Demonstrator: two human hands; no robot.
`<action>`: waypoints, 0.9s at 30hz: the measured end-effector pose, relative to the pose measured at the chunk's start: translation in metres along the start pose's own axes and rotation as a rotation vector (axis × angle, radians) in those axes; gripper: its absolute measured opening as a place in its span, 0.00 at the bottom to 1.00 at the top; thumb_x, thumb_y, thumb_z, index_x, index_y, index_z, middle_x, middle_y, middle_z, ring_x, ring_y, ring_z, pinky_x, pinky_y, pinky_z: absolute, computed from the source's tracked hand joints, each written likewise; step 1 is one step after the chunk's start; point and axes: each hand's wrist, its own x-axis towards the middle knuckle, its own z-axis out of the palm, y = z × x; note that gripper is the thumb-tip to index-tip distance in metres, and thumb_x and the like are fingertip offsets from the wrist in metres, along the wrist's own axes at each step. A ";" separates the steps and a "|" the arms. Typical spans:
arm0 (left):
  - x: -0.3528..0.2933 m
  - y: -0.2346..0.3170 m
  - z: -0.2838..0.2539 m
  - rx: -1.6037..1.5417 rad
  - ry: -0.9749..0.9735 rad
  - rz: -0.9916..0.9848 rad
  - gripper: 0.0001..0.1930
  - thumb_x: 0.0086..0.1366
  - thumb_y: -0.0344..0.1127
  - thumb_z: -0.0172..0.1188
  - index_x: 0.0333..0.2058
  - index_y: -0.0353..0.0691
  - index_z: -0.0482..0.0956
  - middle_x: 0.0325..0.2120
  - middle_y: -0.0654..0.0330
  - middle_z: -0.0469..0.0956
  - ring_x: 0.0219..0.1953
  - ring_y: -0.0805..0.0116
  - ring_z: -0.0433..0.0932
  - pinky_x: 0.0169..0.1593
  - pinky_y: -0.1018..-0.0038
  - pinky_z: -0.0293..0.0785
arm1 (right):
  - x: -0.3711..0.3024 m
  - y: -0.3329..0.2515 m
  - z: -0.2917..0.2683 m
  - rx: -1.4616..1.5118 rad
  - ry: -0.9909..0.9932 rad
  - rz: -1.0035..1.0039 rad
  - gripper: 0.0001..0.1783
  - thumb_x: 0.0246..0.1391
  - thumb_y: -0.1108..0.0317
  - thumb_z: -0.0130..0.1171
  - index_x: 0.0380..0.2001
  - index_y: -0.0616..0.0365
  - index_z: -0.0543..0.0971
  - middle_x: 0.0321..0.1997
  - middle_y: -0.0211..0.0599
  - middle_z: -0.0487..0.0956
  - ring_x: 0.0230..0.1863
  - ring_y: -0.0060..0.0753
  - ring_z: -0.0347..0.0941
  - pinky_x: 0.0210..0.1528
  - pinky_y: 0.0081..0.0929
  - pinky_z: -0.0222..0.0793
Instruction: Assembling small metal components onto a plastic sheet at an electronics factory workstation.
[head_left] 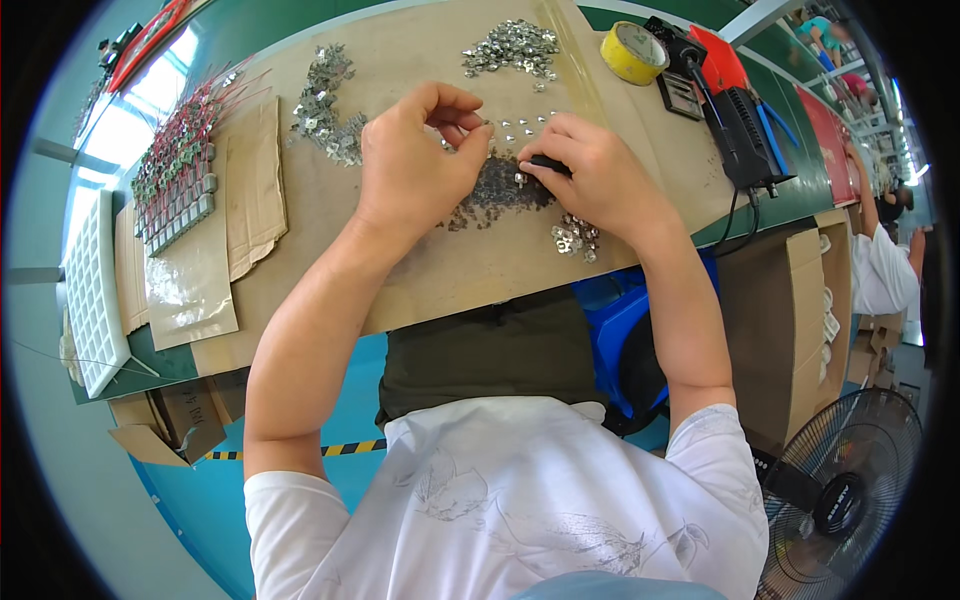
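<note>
Black rod-shaped tool [550,164]: clamped between thumb and fingers of the right hand [600,178], right of centre in the frame, with its left end poking out.
Small silvery metal part [520,180]: just beside that end, over the dark bits; cannot tell whether touching it.
Left hand [412,165]: at upper centre, with fingers curled in toward the thumb; cannot tell whether closed on anything.
Heap of small dark bits [500,190]: spread between and below both hands.
Small silvery pieces [510,138]: set out apart, just above the heap.
Shiny metal cluster [575,238]: lying just below the right hand.
Loose silvery metal pile [510,50]: at top centre.
Curved silvery metal pile [322,100]: left of the left hand.
Yellow tape roll [635,53]: at upper right.
Red-wired components [180,165]: standing in rows, upper left.
</note>
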 end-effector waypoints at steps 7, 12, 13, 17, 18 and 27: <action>0.000 0.002 0.000 -0.012 0.011 0.004 0.12 0.60 0.30 0.74 0.42 0.36 0.87 0.32 0.60 0.90 0.34 0.70 0.88 0.45 0.71 0.84 | 0.004 0.004 -0.009 0.145 -0.048 -0.024 0.07 0.56 0.73 0.74 0.39 0.54 0.89 0.38 0.36 0.82 0.40 0.46 0.82 0.43 0.41 0.80; -0.001 0.001 0.001 -0.038 0.029 0.007 0.12 0.60 0.30 0.74 0.42 0.36 0.87 0.32 0.60 0.90 0.35 0.71 0.88 0.45 0.70 0.84 | 0.007 0.008 -0.011 0.121 -0.135 -0.130 0.10 0.52 0.81 0.73 0.38 0.57 0.89 0.37 0.37 0.81 0.38 0.42 0.81 0.40 0.36 0.80; -0.001 0.001 0.001 -0.034 0.026 0.008 0.12 0.60 0.30 0.75 0.42 0.36 0.87 0.32 0.60 0.90 0.35 0.71 0.88 0.45 0.70 0.84 | 0.007 0.008 -0.011 0.120 -0.135 -0.131 0.10 0.52 0.81 0.73 0.38 0.57 0.89 0.37 0.37 0.81 0.38 0.42 0.81 0.40 0.36 0.80; -0.001 0.000 0.002 -0.023 0.024 0.010 0.12 0.60 0.30 0.75 0.42 0.36 0.87 0.32 0.60 0.90 0.35 0.71 0.88 0.45 0.71 0.84 | 0.009 0.009 -0.013 0.114 -0.156 -0.128 0.08 0.52 0.80 0.74 0.36 0.58 0.88 0.36 0.37 0.81 0.38 0.42 0.81 0.41 0.37 0.80; -0.001 -0.001 0.002 -0.024 0.023 0.012 0.12 0.60 0.30 0.75 0.42 0.36 0.87 0.32 0.60 0.90 0.35 0.71 0.88 0.45 0.71 0.84 | 0.010 0.009 -0.013 0.115 -0.162 -0.130 0.08 0.53 0.79 0.74 0.36 0.58 0.88 0.36 0.37 0.81 0.38 0.43 0.81 0.41 0.37 0.80; -0.003 -0.001 0.004 -0.065 0.028 0.020 0.11 0.60 0.29 0.73 0.42 0.35 0.86 0.32 0.59 0.89 0.35 0.71 0.88 0.45 0.72 0.84 | 0.012 0.010 -0.003 0.061 -0.068 -0.069 0.06 0.57 0.77 0.73 0.38 0.59 0.87 0.36 0.38 0.80 0.38 0.45 0.81 0.40 0.37 0.79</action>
